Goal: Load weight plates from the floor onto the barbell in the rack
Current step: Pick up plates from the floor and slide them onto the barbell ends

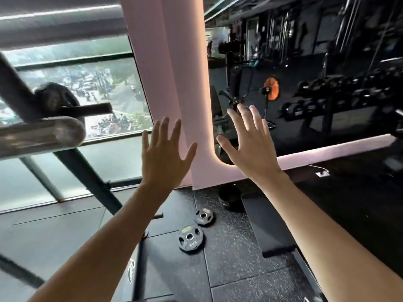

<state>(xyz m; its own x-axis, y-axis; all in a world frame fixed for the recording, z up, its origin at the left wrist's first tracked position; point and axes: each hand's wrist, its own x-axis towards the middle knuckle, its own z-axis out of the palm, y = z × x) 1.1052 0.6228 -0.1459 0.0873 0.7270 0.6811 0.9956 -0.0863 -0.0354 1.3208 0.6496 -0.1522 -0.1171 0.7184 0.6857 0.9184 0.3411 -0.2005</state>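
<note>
Two black weight plates lie flat on the rubber floor: a larger plate (pixel 190 238) and a smaller plate (pixel 204 216) just beyond it. The steel barbell sleeve end (pixel 43 134) juts in from the left at chest height, with the dark rack frame (pixel 87 171) slanting behind it. My left hand (pixel 165 153) and my right hand (pixel 250 142) are both raised in front of me with fingers spread, holding nothing, well above the plates and to the right of the sleeve.
A pink pillar (pixel 165 62) stands straight ahead, with a window (pixel 87 83) to its left. A black plate (pixel 56 99) hangs on a rack peg. A dumbbell rack (pixel 340 94) and machines fill the dark right side. A black bench pad (pixel 266 223) lies right of the plates.
</note>
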